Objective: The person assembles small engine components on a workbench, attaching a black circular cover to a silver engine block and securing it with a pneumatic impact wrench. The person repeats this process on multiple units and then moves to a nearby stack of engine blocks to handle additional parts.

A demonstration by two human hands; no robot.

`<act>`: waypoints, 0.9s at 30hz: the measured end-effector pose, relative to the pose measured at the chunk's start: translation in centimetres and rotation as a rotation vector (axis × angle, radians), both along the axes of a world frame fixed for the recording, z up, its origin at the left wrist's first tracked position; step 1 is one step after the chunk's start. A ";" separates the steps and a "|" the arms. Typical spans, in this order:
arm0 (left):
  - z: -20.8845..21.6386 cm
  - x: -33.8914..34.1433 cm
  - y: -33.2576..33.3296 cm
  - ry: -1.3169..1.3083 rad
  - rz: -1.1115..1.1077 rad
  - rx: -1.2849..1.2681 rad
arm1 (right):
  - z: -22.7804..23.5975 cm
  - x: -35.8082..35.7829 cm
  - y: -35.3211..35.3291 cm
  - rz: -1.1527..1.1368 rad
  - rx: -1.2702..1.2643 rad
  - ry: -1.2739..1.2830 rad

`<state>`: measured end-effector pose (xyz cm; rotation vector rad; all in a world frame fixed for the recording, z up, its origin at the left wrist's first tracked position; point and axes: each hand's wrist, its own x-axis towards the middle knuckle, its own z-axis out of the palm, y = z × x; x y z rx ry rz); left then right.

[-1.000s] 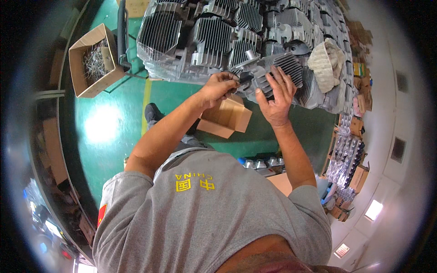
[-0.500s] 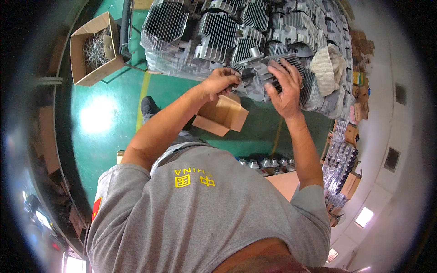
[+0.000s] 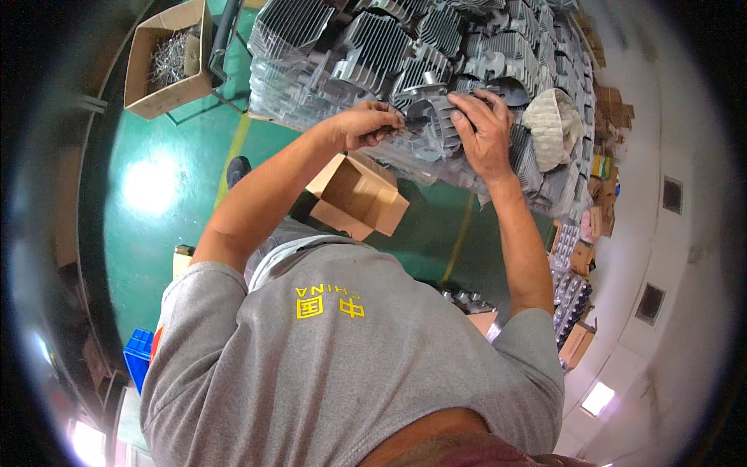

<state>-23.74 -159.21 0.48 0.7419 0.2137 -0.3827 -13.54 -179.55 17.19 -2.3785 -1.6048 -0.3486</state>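
Observation:
My right hand [image 3: 486, 140] grips a grey finned metal casting [image 3: 436, 138] by its right side, thumb and fingers around the fins. The casting is tilted, and a rounded hollow in it shows. At its left side, my left hand [image 3: 362, 126] is closed in a pinch on a slim dark tool [image 3: 418, 122], whose tip end reaches the casting. The fingers hide most of this tool, so its exact kind does not show. Just beyond both hands lie stacked finned castings [image 3: 373, 58] of the same sort. A cream cloth glove [image 3: 551, 128] rests on the stack, right of my right hand.
An open cardboard box [image 3: 362, 194] stands below my hands. At the far left, another carton [image 3: 148, 97] holds thin metal scraps beside a dark metal frame [image 3: 224, 39]. Clear plastic wrap [image 3: 284, 97] covers the stack's left side. A blue crate [image 3: 138, 356] is at the lower left.
The casting has turned in my right hand, so its rounded hollow now shows more than its fins. Both hands have shifted slightly left in view, still at the casting.

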 end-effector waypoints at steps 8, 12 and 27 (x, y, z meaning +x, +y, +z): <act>-0.8 0.3 0.1 -0.023 -0.041 0.048 | -0.5 0.3 0.0 0.012 0.014 -0.044; -1.1 0.2 -0.2 -0.007 -0.020 0.025 | -0.9 0.4 -0.3 0.015 0.041 -0.032; -1.6 0.6 0.6 -0.033 -0.086 0.005 | -0.1 -0.2 0.7 0.007 0.006 -0.022</act>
